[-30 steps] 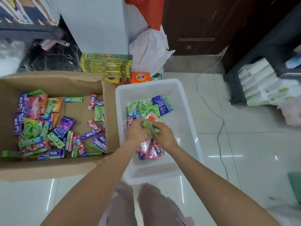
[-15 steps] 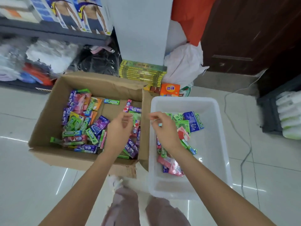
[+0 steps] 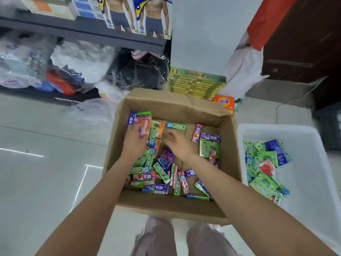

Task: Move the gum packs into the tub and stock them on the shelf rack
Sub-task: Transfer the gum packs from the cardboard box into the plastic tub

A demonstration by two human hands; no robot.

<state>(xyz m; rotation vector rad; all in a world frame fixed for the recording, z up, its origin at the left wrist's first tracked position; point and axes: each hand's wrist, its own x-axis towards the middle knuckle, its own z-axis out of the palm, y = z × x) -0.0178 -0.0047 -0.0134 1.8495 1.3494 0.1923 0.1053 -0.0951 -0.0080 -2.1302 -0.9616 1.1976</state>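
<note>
With both arms inside the brown cardboard box [image 3: 173, 108], left hand [image 3: 135, 140] closes on pink gum packs [image 3: 143, 124]; right hand [image 3: 178, 143] hovers open, empty. White plastic tub [image 3: 313, 182], right of box, part-filled. Next, likely: gather, carry across.

A brown corrugated cardboard box [image 3: 171, 106], matt and creased along its walls, is seen at the centre of the frame. Glossy foil-and-paper gum packs [image 3: 162, 172] in green, purple and pink are shown inside it, their wrappers catching light. A white smooth plastic tub [image 3: 313, 178] with a slight sheen is seen at the right edge. Pale polished floor tiles [image 3: 46, 163], highly reflective, are seen at the left. Crinkled clear plastic bags [image 3: 77, 63] are shown at the upper left, under a dark matt metal shelf [image 3: 83, 34].
</note>
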